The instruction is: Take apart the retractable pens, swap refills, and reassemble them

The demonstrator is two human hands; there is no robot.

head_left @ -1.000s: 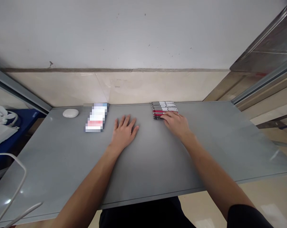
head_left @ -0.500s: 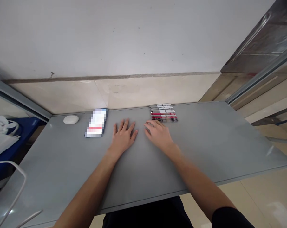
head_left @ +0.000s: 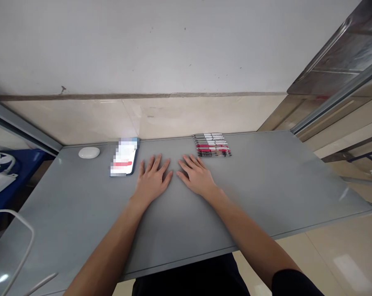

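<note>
My left hand (head_left: 151, 179) lies flat on the grey table (head_left: 179, 230), fingers spread, holding nothing. To its upper left is a phone (head_left: 124, 158) with a lit, blurred-out screen. My right hand (head_left: 197, 174) also rests palm down with its fingers apart and nothing in it. Just beyond its fingertips, several pens (head_left: 212, 145) lie side by side in a neat row near the wall. Some are grey and white, some red, and the nearest are dark and clear. Neither hand touches the phone or the pens.
A white rounded case (head_left: 89, 153) sits at the table's back left. A white cable (head_left: 31, 234) curves over the left front corner. Left of the table, white items lie on a blue surface (head_left: 28, 164). The wall (head_left: 179, 115) borders the back edge.
My right hand has shifted slightly left and settled flat, its fingers now more spread and away from the pens. The left hand stays flat; the view has shifted a little.
</note>
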